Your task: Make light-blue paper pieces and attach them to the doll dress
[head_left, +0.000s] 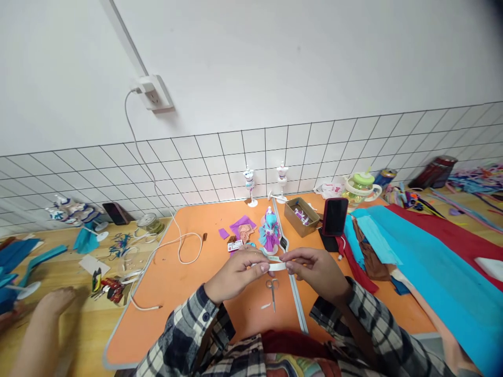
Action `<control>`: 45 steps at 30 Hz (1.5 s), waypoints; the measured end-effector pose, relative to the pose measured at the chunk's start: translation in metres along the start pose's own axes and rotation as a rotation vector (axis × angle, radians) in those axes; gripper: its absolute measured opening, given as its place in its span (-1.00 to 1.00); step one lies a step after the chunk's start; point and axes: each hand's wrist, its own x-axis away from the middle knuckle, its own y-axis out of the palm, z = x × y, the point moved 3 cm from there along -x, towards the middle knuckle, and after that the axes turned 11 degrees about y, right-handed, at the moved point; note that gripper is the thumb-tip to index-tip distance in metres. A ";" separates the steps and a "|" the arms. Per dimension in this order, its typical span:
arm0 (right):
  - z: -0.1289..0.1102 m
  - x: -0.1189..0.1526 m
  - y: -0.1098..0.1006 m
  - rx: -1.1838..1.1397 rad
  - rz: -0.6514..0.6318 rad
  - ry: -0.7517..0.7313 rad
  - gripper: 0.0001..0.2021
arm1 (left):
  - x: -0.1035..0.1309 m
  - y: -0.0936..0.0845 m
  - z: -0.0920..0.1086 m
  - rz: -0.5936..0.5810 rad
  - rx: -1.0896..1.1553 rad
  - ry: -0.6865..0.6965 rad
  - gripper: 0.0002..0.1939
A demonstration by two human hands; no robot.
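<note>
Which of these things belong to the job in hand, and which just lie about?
Likely part of the job:
white strip, held in left hand and right hand
small scissors, close by
dressed miniature mannequin, just beyond the hands

Probably just lying about:
propped phone
white cable
lidded jug
drink can
</note>
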 end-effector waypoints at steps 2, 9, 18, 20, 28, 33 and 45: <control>0.003 -0.004 0.001 0.072 -0.045 0.030 -0.85 | 0.001 0.002 -0.002 -0.033 -0.069 -0.001 -0.60; -0.002 -0.002 0.008 0.700 0.144 -0.318 -0.85 | 0.007 0.012 -0.019 -0.037 -0.378 -0.121 -0.63; -0.010 -0.002 -0.007 0.446 0.418 -0.400 -0.51 | 0.007 0.020 -0.025 0.012 -0.549 -0.125 -0.69; -0.012 -0.005 0.001 0.562 0.330 -0.520 -0.55 | 0.006 0.021 -0.024 0.010 -0.561 -0.121 -0.69; 0.001 -0.011 0.028 0.768 0.349 -0.602 -0.94 | 0.008 0.027 -0.032 0.097 -0.551 -0.152 -0.69; 0.014 -0.001 0.034 0.710 0.388 -0.880 -0.79 | 0.015 0.046 -0.047 0.222 -0.042 -0.295 -0.69; 0.027 0.003 0.022 0.588 0.614 -0.620 -0.81 | 0.061 0.070 -0.108 0.067 -0.321 -0.538 -0.62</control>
